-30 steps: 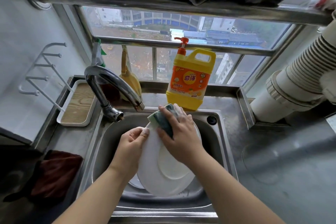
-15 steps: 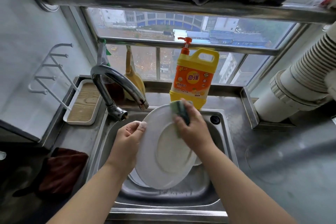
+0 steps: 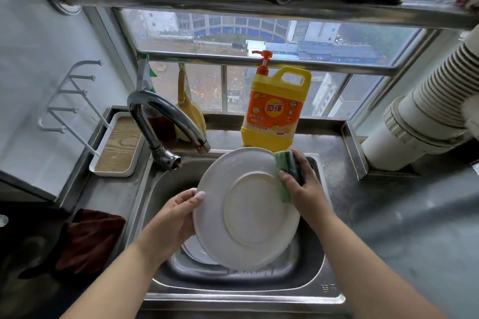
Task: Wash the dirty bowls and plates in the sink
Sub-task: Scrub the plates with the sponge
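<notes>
Left of frame: wooden-lined tray (image 3: 118, 149); dark red cloth (image 3: 90, 238) | Centre: faucet (image 3: 166, 122) over steel sink (image 3: 315, 261); left hand (image 3: 172, 220) grips left rim of tilted white plate (image 3: 246, 208), held above sink; second plate (image 3: 197, 251) beneath | Right: right hand (image 3: 307, 189) presses green sponge (image 3: 286, 176) against plate's upper right rim; yellow detergent bottle (image 3: 276, 109) behind, on ledge.

The only clearly readable text stood on the orange label of the yellow dish-soap jug (image 3: 275, 111), which sat on the ledge just behind the sink (image 3: 241, 290). Large Chinese characters ran across the label's middle, with small Latin letters reading "KEON" above them. Below them ran smaller Chinese lines and a figure that looked like "1.02", too small to be sure. An embossed mark on the sink's front right rim was illegible.
</notes>
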`<state>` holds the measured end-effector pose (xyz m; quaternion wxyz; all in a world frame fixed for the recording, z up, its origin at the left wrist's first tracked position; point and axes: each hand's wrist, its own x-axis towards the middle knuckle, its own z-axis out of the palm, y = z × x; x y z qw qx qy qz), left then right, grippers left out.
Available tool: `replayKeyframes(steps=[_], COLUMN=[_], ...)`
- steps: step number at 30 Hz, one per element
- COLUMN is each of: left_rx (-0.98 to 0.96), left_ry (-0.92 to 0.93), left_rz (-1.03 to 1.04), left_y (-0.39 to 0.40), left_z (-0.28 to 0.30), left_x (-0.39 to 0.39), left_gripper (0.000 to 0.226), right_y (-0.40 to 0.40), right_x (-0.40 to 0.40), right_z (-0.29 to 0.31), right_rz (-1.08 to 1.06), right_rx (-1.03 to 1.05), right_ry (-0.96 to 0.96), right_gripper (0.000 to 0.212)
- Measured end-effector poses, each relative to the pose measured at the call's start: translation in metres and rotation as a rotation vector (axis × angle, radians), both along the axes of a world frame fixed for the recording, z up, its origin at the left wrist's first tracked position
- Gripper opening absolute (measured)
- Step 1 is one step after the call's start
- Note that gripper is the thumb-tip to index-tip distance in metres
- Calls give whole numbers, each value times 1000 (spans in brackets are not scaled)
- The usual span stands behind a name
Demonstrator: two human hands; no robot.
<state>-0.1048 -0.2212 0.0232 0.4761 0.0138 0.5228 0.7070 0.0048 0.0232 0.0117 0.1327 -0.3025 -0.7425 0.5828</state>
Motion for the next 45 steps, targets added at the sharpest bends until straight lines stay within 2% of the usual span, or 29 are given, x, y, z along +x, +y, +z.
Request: replayKeyframes(steps=[2, 4, 7, 10, 13, 15, 18, 20, 24, 26, 28, 31, 33, 35, 37, 39, 45], left_rx=[-74, -121, -123, -88, -16, -25, -40, -54, -87, -61, -72, -91, -121, -130, -99, -78, -9], left_ry=[54, 95, 112, 148, 108, 112, 143, 166, 184, 154, 163, 201, 264, 300, 259, 212, 124], left_rz=[-130, -181, -62, 43, 105, 144, 217, 231, 207, 226, 249, 256, 222, 191, 192, 224, 391], left_y=[5, 15, 34, 48, 50, 46, 39, 39, 45, 45, 41, 39, 42, 46, 48, 48, 43], left_z=[4, 11, 19, 17, 12, 11, 10, 11, 10, 11, 12, 13, 15, 16, 19, 20, 21], left_x=[-4, -9, -11, -3, 9, 12, 11, 10, 14, 14, 12, 11, 13, 16, 18, 18, 17], left_gripper=[39, 31, 18, 22, 25, 25, 28, 31, 27, 26, 27, 34, 34, 29, 28, 27, 36], right_y=[7, 9, 2, -29, -64, -56, -19, -15, -65, -69, -48, -16, -28, -55, -73, -65, -19], right_x=[-3, -8, -14, -17, -21, -25, -27, -24, -30, -36, -41, -38, -34, -34, -37, -43, -30], right_z=[11, 22, 33, 33, 30, 26, 19, 16, 23, 25, 23, 21, 24, 33, 37, 36, -1], right_rz=[129, 237, 261, 229, 300, 250, 94, 50, 234, 300, 256, 94, 96, 208, 291, 238, -175], right_rx=[104, 249, 431, 589, 761, 744, 516, 461, 781, 843, 729, 426, 451, 587, 704, 698, 87], right_ry=[3, -28, -121, -149, -141, -157, -278, -312, -102, -59, -140, -317, -306, -180, -80, -78, -352], right_gripper=[54, 57, 60, 61, 62, 62, 58, 59, 63, 64, 63, 62, 63, 66, 66, 66, 57])
